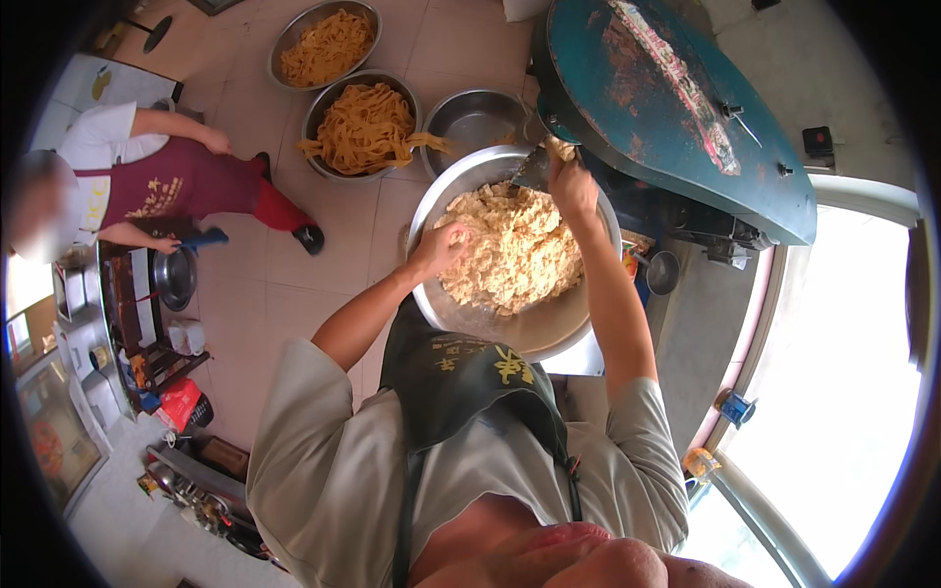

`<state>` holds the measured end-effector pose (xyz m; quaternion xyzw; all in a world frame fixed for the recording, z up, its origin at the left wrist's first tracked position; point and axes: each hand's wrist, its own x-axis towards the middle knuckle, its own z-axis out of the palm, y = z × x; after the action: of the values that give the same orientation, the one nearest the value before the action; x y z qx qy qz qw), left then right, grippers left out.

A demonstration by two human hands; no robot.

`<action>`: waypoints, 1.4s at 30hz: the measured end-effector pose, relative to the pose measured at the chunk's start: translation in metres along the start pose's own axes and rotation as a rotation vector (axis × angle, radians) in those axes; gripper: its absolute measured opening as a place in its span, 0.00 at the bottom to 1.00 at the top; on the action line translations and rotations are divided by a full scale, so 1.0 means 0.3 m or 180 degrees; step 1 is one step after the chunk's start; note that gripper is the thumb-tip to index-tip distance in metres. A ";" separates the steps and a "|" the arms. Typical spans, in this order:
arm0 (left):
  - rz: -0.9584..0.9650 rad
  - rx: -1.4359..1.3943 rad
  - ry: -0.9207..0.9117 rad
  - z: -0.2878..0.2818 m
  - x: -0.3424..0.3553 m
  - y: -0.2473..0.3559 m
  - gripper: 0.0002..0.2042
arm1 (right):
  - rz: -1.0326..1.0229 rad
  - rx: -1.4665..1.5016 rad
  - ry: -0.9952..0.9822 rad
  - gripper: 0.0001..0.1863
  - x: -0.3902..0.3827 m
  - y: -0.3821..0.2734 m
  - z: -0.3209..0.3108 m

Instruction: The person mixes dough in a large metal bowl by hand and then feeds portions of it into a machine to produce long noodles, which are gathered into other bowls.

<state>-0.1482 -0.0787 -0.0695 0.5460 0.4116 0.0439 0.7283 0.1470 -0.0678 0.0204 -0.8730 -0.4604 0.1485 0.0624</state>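
A wide metal bowl [551, 338] in front of me holds a mound of pale, crumbly dough [520, 250]. My left hand [441, 247] is at the mound's left edge, its fingers curled in on dough; how much they hold is hidden. At the bowl's far right side my right hand [573, 188] is closed on a scraper with a flat dark blade [531, 171]. That blade slants over the far edge of the dough. Beside this hand, a teal machine [627, 88] with worn paint overhangs the bowl's rim.
Two metal bowls of wide noodle-like strips, one nearer [365, 127] and one farther [326, 47], stand on the tiled floor. Another metal bowl [474, 125] sits under the machine. A person in a maroon apron [167, 186] stands at left by a cluttered worktable [132, 323]. A small ladle-like pan [664, 272] is at right.
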 end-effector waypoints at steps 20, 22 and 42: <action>0.1993 0.2391 0.0173 -0.050 -0.076 0.069 0.10 | 0.0042 -0.0197 -0.0050 0.28 -0.001 0.048 -0.060; 0.1952 0.2664 0.0158 -0.060 -0.053 0.054 0.08 | 0.0008 -0.0129 0.0132 0.29 0.017 0.055 -0.060; 0.2024 0.3038 0.0189 -0.056 -0.076 0.025 0.13 | 0.0201 0.0149 0.0289 0.27 -0.019 -0.009 0.029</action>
<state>-0.1713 -0.0745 -0.0517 0.9098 0.2216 0.0854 0.3403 0.1389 -0.0712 0.0139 -0.8912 -0.4257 0.1214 0.0989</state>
